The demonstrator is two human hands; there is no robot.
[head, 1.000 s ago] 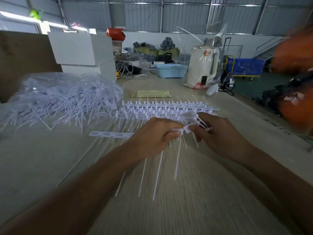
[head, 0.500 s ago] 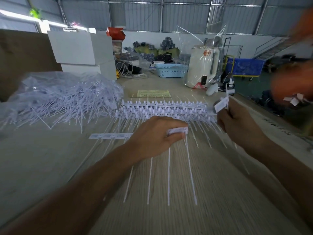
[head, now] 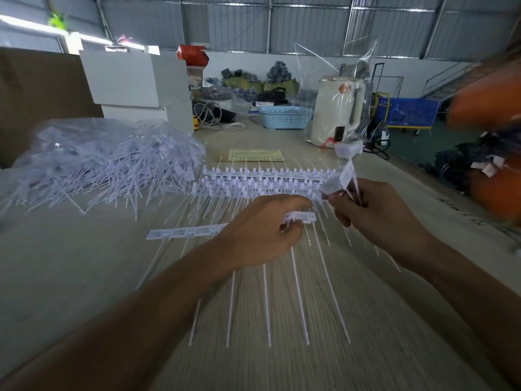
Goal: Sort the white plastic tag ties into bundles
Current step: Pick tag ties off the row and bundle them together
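Here the loose heap of tag ties [head: 107, 170] lies well to the left on the table [head: 70, 277], neat strips [head: 265, 179] stacked beyond the hands. The left hand [head: 262, 235] pinches a strip of ties [head: 300, 217], tails running toward the person. The right hand [head: 377, 215], just beside it, grips separated ties [head: 346, 176], heads upward.

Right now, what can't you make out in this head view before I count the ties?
- Strip in the left hand: its middle is hidden under the fingers.
- Ties in the right hand: number unclear, blurred and bunched.
- Loose heap: too tangled to count.
- Orange shapes at the right edge: blurred, cut off.
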